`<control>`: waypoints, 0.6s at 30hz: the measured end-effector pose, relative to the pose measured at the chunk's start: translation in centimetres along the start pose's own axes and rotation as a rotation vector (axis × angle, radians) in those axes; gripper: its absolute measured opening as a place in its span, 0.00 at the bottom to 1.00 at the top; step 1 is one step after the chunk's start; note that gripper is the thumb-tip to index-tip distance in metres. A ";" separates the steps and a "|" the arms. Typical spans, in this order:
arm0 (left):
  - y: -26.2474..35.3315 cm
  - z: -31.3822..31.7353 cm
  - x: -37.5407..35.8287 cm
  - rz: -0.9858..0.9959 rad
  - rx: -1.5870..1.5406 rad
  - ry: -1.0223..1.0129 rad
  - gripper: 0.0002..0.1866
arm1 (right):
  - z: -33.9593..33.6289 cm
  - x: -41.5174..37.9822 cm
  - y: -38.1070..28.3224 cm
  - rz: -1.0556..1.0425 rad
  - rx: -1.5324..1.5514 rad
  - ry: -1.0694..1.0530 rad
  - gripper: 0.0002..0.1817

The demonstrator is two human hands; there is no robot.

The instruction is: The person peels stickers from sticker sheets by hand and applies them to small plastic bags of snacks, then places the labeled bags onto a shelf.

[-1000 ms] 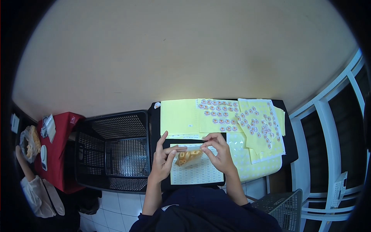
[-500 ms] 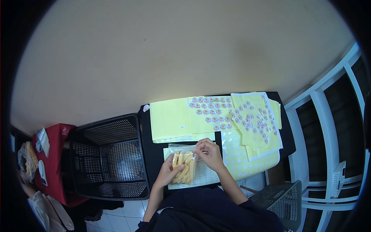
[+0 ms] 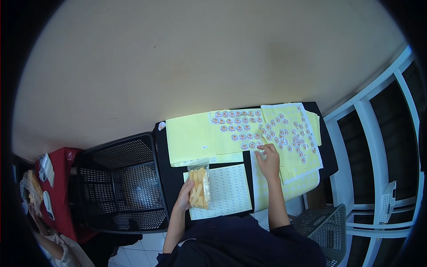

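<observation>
A clear plastic bag of pale yellow sticks (image 3: pixel 199 189) is held upright in my left hand (image 3: pixel 184 195), its fingers wrapped round the bag's left side. Beside and beneath the bag lies a white sheet with rows of small printed labels (image 3: pixel 231 191). My right hand (image 3: pixel 268 161) is at the lower edge of a yellow sheet with rows of round stickers (image 3: pixel 235 133). Its thumb and index finger are bent toward each other by the bottom row; whether a sticker is between them is too small to tell.
A black plastic crate (image 3: pixel 122 182) stands left of the black table. Beyond it, a co-worker's arm (image 3: pixel 51 244) shows near a red-covered table (image 3: pixel 62 191). More sticker sheets (image 3: pixel 291 138) lie on the right. A grey basket (image 3: pixel 327 231) is at the lower right.
My right hand has left the bag's top and moved right to the sticker sheet. My left hand has shifted slightly left with the bag, now turned narrower to view.
</observation>
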State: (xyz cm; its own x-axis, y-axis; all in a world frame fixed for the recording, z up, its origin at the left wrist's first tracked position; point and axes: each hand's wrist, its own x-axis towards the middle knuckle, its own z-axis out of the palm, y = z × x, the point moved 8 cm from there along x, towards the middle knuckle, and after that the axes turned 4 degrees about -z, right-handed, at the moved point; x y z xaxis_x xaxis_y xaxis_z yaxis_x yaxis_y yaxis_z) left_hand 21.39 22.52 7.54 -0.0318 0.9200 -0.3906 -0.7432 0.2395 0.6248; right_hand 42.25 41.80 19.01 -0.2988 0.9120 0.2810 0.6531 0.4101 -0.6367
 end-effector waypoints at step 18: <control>-0.7 -0.3 -0.1 -0.109 -0.117 0.005 0.27 | 3.2 2.8 1.5 -0.008 -0.192 -0.122 0.07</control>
State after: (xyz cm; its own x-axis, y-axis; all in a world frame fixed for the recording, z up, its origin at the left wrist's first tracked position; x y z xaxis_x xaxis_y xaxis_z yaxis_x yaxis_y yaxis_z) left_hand 21.69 22.17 6.89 0.0499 0.8888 -0.4556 -0.8152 0.2998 0.4955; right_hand 40.15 44.96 16.60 -0.3786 0.9060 0.1893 0.7673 0.4216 -0.4832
